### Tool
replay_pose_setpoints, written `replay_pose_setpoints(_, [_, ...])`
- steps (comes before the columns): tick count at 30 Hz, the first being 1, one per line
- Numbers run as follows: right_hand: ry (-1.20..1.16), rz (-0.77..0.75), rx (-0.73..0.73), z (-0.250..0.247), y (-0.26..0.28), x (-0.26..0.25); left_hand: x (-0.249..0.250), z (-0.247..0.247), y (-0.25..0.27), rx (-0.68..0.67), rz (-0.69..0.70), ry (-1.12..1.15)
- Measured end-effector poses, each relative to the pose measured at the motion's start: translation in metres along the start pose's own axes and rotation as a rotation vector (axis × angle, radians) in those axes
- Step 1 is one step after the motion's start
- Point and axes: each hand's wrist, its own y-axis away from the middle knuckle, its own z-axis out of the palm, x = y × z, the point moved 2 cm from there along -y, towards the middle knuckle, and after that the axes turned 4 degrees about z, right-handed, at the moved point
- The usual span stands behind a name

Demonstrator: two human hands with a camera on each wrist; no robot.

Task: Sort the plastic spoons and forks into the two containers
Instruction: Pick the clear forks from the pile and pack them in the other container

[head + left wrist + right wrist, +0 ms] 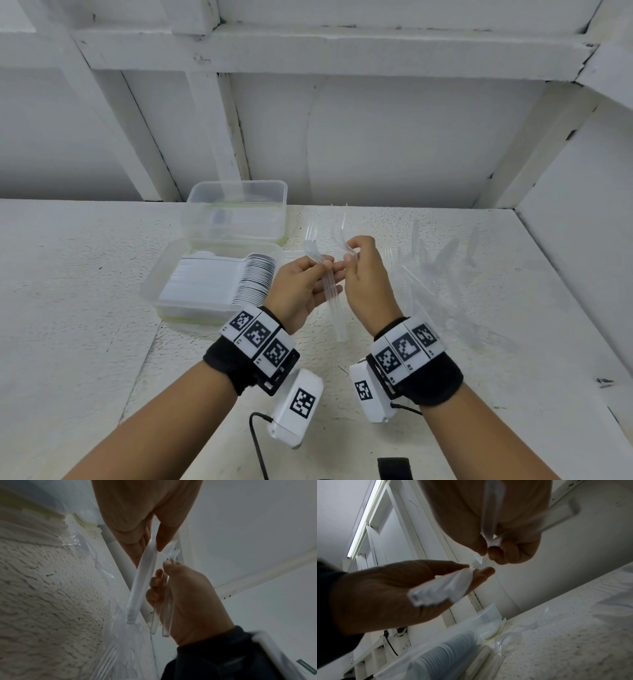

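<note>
My left hand (323,270) grips a bundle of clear plastic forks (330,294), tines up and handles hanging toward my wrist. In the left wrist view the left hand (163,572) curls round the clear handles (165,615). My right hand (352,251) pinches one more clear fork (342,236) right beside the bundle; in the right wrist view the right hand (476,569) holds its handle (440,592). The near container (161,274) holds a dense row of white spoons (253,281). The far container (236,192) behind it shows only faint clear pieces inside.
Several loose clear forks (428,270) lie scattered on the white tabletop (85,274) right of my hands. A white wall with beams rises behind the containers, and a side wall closes off the right. A black cable (257,442) hangs near the front edge.
</note>
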Motion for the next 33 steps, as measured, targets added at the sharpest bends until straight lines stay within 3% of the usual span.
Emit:
replay_pose_setpoints(15, [-0.077, 0.07, -0.049, 0.004, -0.002, 0.002, -0.002, -0.001, 0.0, 0.006, 0.017, -0.09])
replay_pose_setpoints(22, [-0.06, -0.042, 0.103, -0.009, -0.006, -0.005, 0.0, -0.003, 0.0, 0.02, 0.028, -0.141])
replay_pose_setpoints(26, [-0.058, -0.084, 0.051, -0.003, -0.004, -0.007, 0.0, -0.002, 0.002, -0.013, 0.05, -0.154])
replay_pose_setpoints(33, [-0.261, 0.026, -0.036, 0.0, -0.004, -0.008, 0.007, -0.006, 0.002, -0.064, -0.021, -0.029])
